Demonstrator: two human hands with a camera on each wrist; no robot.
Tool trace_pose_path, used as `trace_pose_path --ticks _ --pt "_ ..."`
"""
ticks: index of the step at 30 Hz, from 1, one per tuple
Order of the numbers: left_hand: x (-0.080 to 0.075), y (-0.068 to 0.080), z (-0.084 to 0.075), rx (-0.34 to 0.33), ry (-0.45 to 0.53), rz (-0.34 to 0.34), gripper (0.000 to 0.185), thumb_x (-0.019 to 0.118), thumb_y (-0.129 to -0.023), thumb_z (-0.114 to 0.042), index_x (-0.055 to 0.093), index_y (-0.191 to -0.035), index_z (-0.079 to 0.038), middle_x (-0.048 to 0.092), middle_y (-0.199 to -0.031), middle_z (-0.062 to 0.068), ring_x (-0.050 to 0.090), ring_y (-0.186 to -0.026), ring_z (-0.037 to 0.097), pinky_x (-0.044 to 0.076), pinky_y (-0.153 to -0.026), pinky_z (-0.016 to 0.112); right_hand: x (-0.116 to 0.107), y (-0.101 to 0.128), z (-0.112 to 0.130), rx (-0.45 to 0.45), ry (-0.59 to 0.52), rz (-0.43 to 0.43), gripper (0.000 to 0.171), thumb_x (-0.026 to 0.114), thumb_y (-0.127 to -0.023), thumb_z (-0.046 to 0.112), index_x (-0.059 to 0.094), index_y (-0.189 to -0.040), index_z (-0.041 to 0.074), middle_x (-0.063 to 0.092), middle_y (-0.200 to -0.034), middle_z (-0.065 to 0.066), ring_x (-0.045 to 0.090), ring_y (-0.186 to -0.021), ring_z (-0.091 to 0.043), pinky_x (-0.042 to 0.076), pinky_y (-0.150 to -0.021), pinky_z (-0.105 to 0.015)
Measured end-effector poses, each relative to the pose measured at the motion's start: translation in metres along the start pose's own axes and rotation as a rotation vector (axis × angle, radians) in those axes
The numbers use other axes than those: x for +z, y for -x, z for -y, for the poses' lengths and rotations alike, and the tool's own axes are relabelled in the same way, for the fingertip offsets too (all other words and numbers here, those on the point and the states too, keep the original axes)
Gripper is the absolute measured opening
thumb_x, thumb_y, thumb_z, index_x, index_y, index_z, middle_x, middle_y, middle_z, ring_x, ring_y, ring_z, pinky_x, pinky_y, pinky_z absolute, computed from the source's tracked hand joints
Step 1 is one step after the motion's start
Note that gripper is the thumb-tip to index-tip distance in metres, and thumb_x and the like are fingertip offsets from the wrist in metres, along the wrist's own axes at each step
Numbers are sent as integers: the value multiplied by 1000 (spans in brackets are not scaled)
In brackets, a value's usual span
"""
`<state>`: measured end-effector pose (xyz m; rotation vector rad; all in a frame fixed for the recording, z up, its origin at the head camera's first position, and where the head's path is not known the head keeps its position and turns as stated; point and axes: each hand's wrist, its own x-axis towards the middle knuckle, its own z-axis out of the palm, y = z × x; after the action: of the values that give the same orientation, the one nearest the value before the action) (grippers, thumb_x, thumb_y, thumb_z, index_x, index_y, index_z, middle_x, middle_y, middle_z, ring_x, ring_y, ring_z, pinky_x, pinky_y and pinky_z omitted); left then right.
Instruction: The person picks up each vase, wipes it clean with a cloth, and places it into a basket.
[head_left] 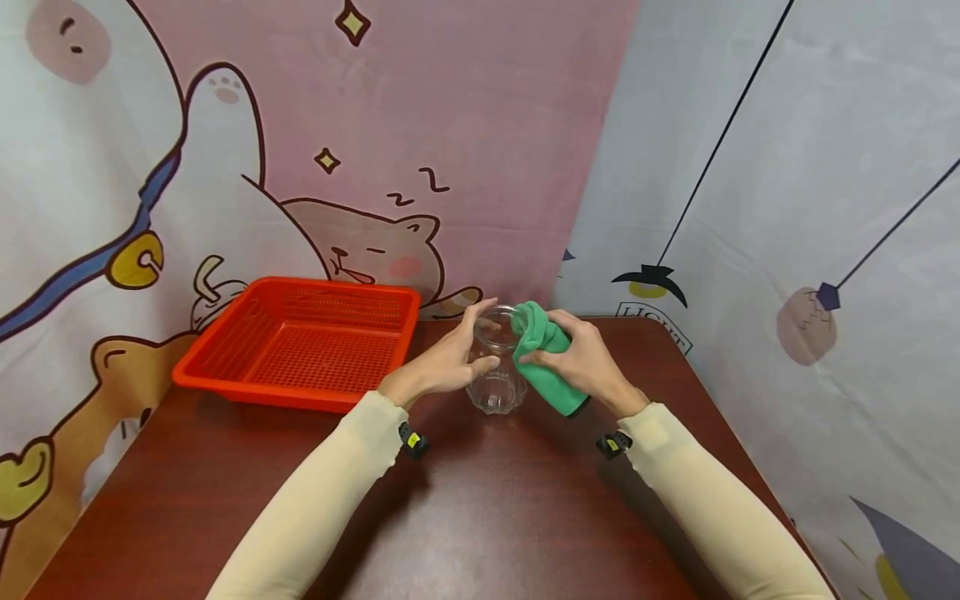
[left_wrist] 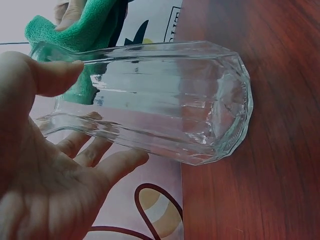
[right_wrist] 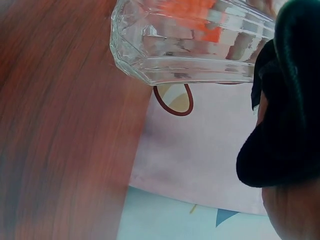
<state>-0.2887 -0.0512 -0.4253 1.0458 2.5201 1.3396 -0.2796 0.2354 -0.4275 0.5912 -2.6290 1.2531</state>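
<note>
A clear glass jar (head_left: 498, 392) with a faceted body and a round open mouth stands upright between the hands. My left hand (head_left: 448, 354) grips it near the neck, thumb on the near side and fingers around the far side, as the left wrist view shows. My right hand (head_left: 588, 358) holds a folded green cloth (head_left: 551, 379) against the jar's rim on the right. Part of the cloth (left_wrist: 80, 90) shows through the glass in the left wrist view. Dark cloth (right_wrist: 285, 125) covers much of the right hand in the right wrist view. Whether the jar's base touches the table cannot be told.
Left of the jar, a red-orange plastic basket (head_left: 300, 396) with mesh sides sits on the dark reddish-brown wooden table (head_left: 480, 517). A cartoon-printed cloth backdrop (head_left: 480, 125) rises behind the table's back edge and along its sides.
</note>
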Motion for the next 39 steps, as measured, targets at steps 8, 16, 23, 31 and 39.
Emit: trace_pose_path --ticks 8,16,23,31,39 --pt "0 0 1 -4 1 -5 101 77 -109 -13 9 -184 -18 57 -167 22 59 -157 39 49 -131 61 1 0 -1 -7 0 7 64 102 -93 33 76 -150 19 84 -131 -5 78 -105 -20 63 -89 -34" --pt "1 0 3 -6 -3 -7 102 77 -108 -14 10 -184 -19 59 -166 21 58 -159 39 47 -134 62 2 1 -1 -10 5 26 63 102 -94 33 76 -149 18 84 -131 -6 78 -105 -20 63 -91 -36" --pt "0 1 2 -28 16 -1 102 77 -109 -18 9 -185 -24 58 -167 18 59 -159 39 49 -133 63 3 2 -1 -5 9 38 60 101 -94 34 76 -147 18 84 -126 -5 78 -100 -18 64 -88 -35" --pt "0 1 1 -22 16 -2 102 77 -108 -16 9 -185 -24 58 -166 19 60 -157 39 47 -134 62 5 3 0 -3 29 42 58 102 -94 34 77 -144 16 84 -124 -6 77 -98 -17 64 -86 -32" --pt "0 2 1 -28 31 0 102 77 -109 -18 9 -185 -27 57 -167 18 64 -151 39 53 -128 63 7 4 0 -12 40 38 60 103 -93 33 77 -144 14 85 -123 -6 77 -99 -18 64 -88 -35"
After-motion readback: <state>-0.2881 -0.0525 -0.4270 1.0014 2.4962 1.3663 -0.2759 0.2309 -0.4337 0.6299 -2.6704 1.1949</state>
